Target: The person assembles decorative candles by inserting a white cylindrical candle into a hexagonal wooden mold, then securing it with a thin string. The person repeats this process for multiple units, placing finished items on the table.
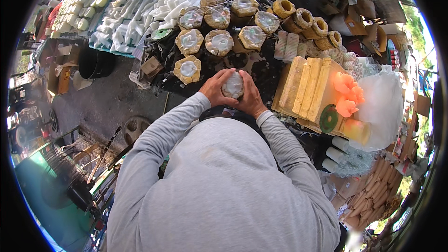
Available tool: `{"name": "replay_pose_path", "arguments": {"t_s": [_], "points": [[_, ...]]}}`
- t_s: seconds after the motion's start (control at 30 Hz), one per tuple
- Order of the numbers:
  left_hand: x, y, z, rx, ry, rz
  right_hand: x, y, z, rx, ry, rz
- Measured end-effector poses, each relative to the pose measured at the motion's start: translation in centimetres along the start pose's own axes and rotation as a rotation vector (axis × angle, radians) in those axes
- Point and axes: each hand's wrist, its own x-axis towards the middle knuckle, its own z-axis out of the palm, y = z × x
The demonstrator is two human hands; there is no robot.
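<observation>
We cup a white round mould between our left hand and right hand, fingers curled around its rim, above the dark stall table. Ahead, nine tan-rimmed filled moulds already sit finished; this one remains.

wrapped cake: glossy clear plastic film | yellow blocks: matt, waxy | grey sleeves: soft knit cloth

Beyond my hands lie clear-wrapped round packages; left of them a small brown cardboard box.
</observation>
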Motion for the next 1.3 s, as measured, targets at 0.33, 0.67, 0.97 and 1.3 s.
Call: {"name": "replay_pose_path", "arguments": {"t_s": [0.33,0.67,0.97,1.3], "points": [[0.4,0.0,-0.5,0.044,-0.019,-0.021,0.7,0.9,-0.6,0.176,0.035,0.065],[-1.9,0.6,0.7,0.107,0.190,0.044,1.3,1.0,-1.9,0.159,-0.106,0.056],[-16.5,-10.3,-12.3,0.452,0.687,-0.484,-0.3,-1.9,-2.8,-0.015,-0.085,0.313],[-11.6,-21.2,-20.5,0.648,0.371,-0.998,-5.1,-2.6,-2.7,0.138,-0.268,0.693]]}}
